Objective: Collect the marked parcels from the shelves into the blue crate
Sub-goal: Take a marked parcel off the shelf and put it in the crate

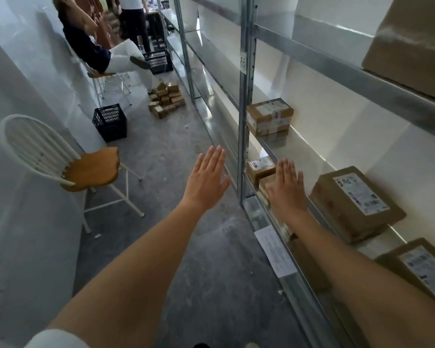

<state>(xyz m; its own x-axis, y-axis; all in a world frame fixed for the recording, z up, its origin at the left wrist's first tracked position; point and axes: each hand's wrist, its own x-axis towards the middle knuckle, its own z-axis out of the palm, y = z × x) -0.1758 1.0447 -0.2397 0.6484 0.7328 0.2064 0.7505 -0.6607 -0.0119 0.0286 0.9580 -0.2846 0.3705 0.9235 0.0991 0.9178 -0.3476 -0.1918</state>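
Both my arms stretch forward, palms down. My left hand (pixel 206 179) hovers flat over the aisle floor and holds nothing. My right hand (pixel 288 188) is flat too, in front of the metal shelf (pixel 269 144), just above small brown parcels (pixel 260 167) on a lower level. A larger parcel (pixel 354 202) with a handwritten mark and white label lies on the shelf right of my right hand. Two stacked parcels (pixel 270 116) sit further along. A dark blue crate (pixel 110 122) stands on the floor by the left wall, far ahead.
A white chair with a wooden seat (pixel 91 169) stands at the left. A heap of small boxes (pixel 167 99) lies on the floor beyond the crate. A seated person (pixel 98 46) and a second dark crate (pixel 158 61) are further down the aisle. More boxes fill the shelves at right.
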